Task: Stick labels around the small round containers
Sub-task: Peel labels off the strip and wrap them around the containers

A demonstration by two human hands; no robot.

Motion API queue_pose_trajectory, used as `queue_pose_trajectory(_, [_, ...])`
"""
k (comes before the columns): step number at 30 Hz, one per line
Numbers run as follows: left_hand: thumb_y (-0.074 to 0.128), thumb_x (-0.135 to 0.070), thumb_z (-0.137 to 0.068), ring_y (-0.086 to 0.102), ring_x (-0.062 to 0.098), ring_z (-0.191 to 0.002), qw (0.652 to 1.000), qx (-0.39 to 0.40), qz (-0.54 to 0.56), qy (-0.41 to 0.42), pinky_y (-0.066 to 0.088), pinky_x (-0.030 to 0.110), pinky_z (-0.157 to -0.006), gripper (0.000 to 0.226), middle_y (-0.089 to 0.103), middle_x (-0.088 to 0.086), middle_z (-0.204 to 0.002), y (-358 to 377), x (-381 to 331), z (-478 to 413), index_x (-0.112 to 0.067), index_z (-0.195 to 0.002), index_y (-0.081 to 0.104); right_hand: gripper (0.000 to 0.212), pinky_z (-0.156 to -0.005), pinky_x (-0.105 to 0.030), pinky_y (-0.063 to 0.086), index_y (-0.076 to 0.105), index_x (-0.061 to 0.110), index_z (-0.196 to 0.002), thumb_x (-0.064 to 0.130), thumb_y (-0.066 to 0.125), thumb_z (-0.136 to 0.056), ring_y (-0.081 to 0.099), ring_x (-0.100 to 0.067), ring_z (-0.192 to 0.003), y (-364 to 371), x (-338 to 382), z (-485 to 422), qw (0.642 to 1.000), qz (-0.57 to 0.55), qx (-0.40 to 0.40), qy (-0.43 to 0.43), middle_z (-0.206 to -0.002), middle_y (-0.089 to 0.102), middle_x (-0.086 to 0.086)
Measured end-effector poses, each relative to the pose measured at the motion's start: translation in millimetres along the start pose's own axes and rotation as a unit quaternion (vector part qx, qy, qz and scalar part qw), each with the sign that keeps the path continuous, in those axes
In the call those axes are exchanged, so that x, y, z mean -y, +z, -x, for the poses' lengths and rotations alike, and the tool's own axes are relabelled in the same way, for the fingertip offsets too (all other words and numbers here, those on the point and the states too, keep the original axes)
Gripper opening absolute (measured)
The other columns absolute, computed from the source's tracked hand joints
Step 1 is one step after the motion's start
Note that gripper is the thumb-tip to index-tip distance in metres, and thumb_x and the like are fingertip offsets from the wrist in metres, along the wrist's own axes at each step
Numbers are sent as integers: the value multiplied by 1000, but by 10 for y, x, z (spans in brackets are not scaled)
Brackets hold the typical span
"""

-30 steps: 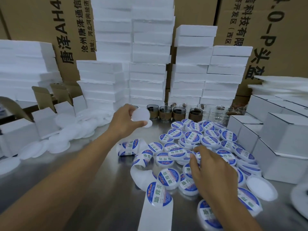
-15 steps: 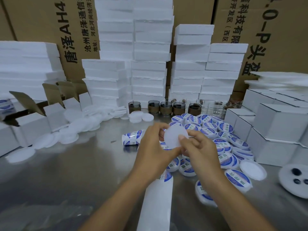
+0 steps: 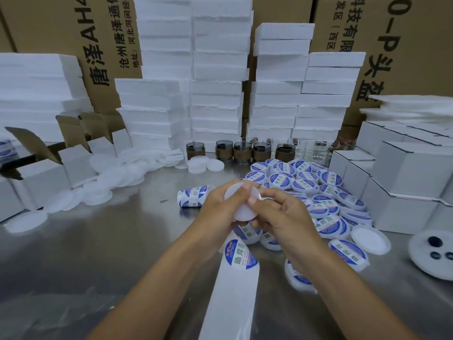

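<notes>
Your left hand (image 3: 218, 207) and right hand (image 3: 282, 217) both pinch one plain white container (image 3: 241, 204) above the desk (image 3: 98, 241).

A single head-worn camera looks forward and down across the steel table (image 3: 73, 253), close above it. It faces the foam-block stacks (image 3: 215, 94) standing at the table's far edge.

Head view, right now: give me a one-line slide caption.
Both hands, left hand and right hand, hold a plain white round container above the steel table, beside labelled blue-and-white containers.
</notes>
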State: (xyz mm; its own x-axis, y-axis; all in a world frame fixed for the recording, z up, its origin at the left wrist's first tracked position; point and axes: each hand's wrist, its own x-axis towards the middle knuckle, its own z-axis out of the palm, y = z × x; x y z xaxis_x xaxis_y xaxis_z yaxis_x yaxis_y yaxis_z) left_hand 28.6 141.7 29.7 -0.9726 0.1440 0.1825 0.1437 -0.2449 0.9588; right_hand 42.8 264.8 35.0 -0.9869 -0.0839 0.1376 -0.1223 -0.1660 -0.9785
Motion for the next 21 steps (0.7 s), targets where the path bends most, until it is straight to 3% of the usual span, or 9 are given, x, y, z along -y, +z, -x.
queue_pose_trajectory(3, [58, -28, -86, 64, 6, -63, 1000, -22, 11, 1, 48, 20, -50, 17, 70, -5, -73, -27, -4, -6, -24, -80, 73, 21, -54, -18, 48, 59, 10, -93, 27, 65, -83, 58, -8, -49, -23, -6, -1, 994, 91, -38, -46, -59, 66, -1])
queue_pose_trajectory(5, [51, -21, -93, 62, 6, -59, 998, -50, 34, -3, 46, 19, -47, 20, 68, -4, -70, -53, -2, -19, -21, -84, 69, 17, -60, -27, 49, 59, 16, -87, 32, 64, -84, 60, -16, -55, -45, -16, 13, 981, 176, -48, -73, -60, 64, 0])
queue_pose_trajectory(8, [49, -19, -95, 61, 9, -58, 992, -88, 93, -13, 49, 23, -50, 19, 65, -1, -67, -77, -8, -34, -15, -87, 66, 16, -67, -28, 48, 62, 23, -78, 38, 65, -80, 62, -23, -73, -56, -58, 56, 969, 237, 26, -58, -70, 66, -2])
queue_pose_trajectory(12, [47, -20, -96, 51, 15, -48, 985, -120, 120, -26, 46, 23, -48, 20, 62, 1, -60, -119, -3, -48, -16, -87, 65, 28, -72, -24, 43, 66, 29, -82, 54, 69, -69, 54, -8, -73, -69, -140, 82, 946, 300, 112, -48, -85, 66, 3])
queue_pose_trajectory(14, [47, -20, -96, 47, 15, -44, 982, -130, 134, -31, 44, 22, -47, 20, 62, -1, -56, -134, 1, -54, -15, -87, 64, 39, -73, -23, 43, 62, 37, -89, 63, 70, -61, 51, 3, -74, -81, -172, 87, 935, 326, 134, -40, -87, 63, 13])
queue_pose_trajectory(16, [47, -18, -96, 46, 13, -41, 979, -138, 150, -30, 43, 19, -44, 19, 61, -3, -53, -137, 4, -62, -12, -88, 62, 54, -74, -21, 42, 54, 45, -95, 74, 66, -52, 50, 9, -82, -79, -206, 96, 901, 406, 147, -37, -89, 57, 25])
queue_pose_trajectory(18, [47, -17, -95, 47, 11, -40, 976, -144, 162, -26, 43, 19, -43, 18, 60, -3, -52, -129, 3, -65, -10, -87, 62, 56, -74, -20, 43, 48, 46, -98, 74, 66, -52, 48, 10, -88, -64, -231, 104, 870, 465, 154, -48, -90, 55, 25])
queue_pose_trajectory(21, [50, -16, -94, 52, 10, -43, 972, -153, 179, -21, 44, 19, -45, 15, 58, 2, -62, -136, -4, -79, -9, -87, 60, 46, -71, -21, 44, 46, 43, -97, 60, 71, -63, 50, 5, -84, -46, -262, 91, 872, 463, 143, -67, -92, 55, 20])
